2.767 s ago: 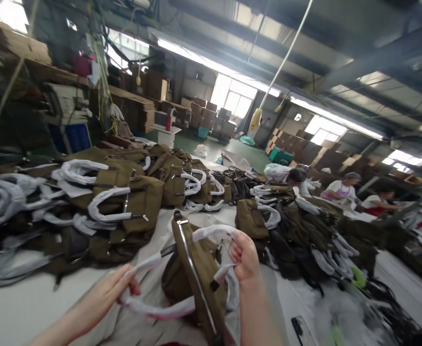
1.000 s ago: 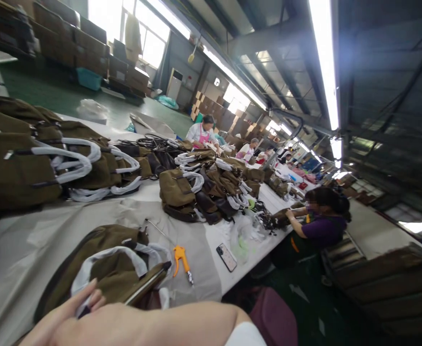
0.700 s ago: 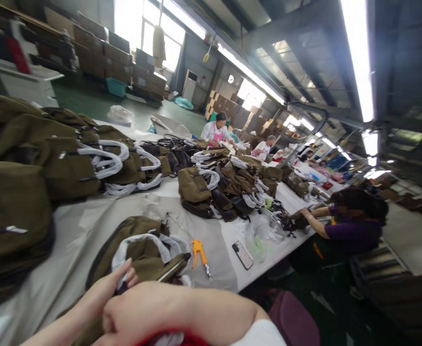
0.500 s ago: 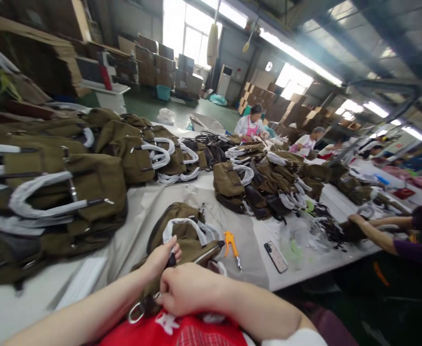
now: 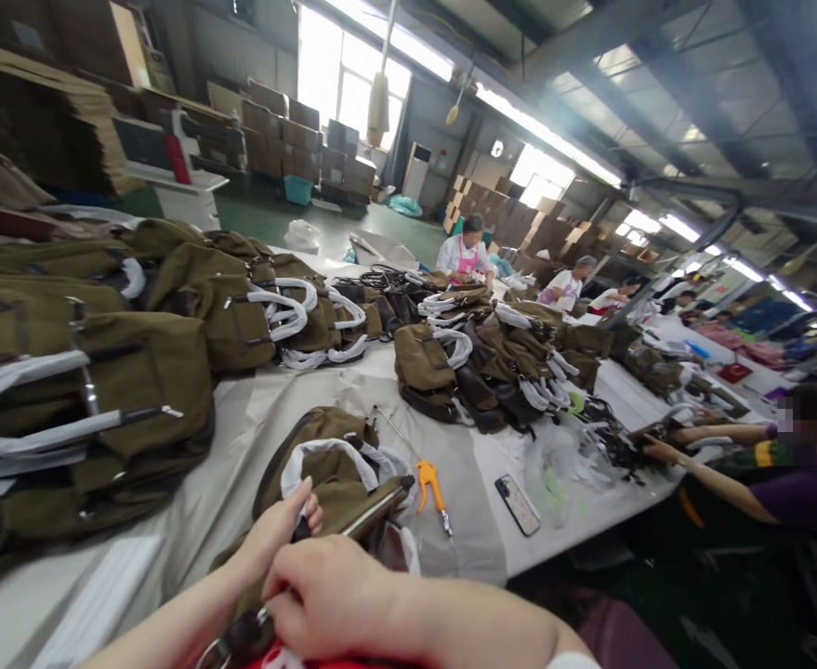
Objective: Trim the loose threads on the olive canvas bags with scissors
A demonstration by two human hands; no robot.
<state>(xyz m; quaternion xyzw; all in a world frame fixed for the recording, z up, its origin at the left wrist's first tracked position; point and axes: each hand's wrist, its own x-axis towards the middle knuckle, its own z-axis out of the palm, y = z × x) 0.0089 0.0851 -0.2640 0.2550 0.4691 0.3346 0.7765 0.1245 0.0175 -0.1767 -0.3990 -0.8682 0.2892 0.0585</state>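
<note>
Lower centre: left hand [image 5: 283, 528], fingers closed on a dark strap [image 5: 301, 531] near the olive bag [image 5: 328, 476]; right hand [image 5: 335, 595] curled, grip undeterminable.

No readable text or labels; view apparently too blurred.

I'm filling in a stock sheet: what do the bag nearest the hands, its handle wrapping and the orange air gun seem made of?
Bag: probably canvas, matte olive-brown, slumping in soft folds.
Handle wrapping: plastic film or foam, whitish, wrinkled, faintly shiny; I can't tell which.
Air gun: likely hard plastic, smooth and evenly orange, with a silvery, probably metal fitting.
</note>
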